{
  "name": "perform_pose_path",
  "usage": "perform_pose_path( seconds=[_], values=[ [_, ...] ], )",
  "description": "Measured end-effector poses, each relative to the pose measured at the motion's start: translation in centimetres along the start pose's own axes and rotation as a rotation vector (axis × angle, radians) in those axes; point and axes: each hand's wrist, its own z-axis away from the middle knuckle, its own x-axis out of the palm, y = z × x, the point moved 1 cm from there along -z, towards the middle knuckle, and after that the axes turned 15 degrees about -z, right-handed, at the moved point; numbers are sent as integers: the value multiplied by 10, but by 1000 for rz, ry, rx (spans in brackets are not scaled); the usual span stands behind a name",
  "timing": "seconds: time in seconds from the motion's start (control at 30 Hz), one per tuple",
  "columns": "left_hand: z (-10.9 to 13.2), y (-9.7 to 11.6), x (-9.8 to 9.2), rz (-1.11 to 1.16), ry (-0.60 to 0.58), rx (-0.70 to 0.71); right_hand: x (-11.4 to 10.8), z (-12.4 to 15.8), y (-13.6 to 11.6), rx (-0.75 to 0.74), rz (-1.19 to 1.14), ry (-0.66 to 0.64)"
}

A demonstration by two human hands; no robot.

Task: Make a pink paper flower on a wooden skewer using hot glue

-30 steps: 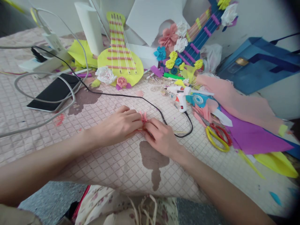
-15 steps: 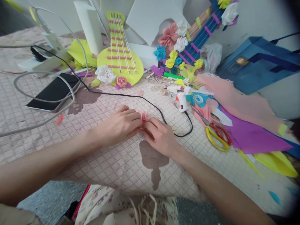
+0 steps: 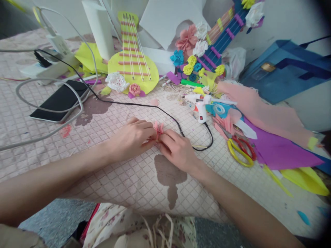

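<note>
A small pink folded paper flower point(image 3: 158, 129) sits between my two hands on the quilted pink cloth point(image 3: 121, 179). My left hand point(image 3: 130, 138) pinches it from the left with curled fingers. From the right, my right hand point(image 3: 177, 150) presses its fingertips together against the same flower. Most of the flower is hidden by the fingers. A black cord point(image 3: 134, 105) runs just behind the hands to a white glue gun point(image 3: 201, 108).
Red-and-yellow scissors point(image 3: 240, 151) lie right of the hands beside purple, pink and yellow paper sheets point(image 3: 279, 148). A yellow paper guitar point(image 3: 133, 65), a blue guitar with paper flowers point(image 3: 201, 55), a black phone point(image 3: 60, 100), grey cables and a blue bag point(image 3: 284, 69) lie behind.
Both hands stay in place; the fingers shift slightly around the pink flower. Nothing else has moved.
</note>
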Motion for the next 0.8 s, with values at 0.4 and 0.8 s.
perform_pose_path(
  seconds=[0.4, 0.8],
  values=[
    [-1, -4, -6, 114, 35, -53, -2, 1, -1, 52, -89, -14],
    [0, 1, -3, -11, 42, 53, -4, 1, 0, 67, -87, -16]
  ],
)
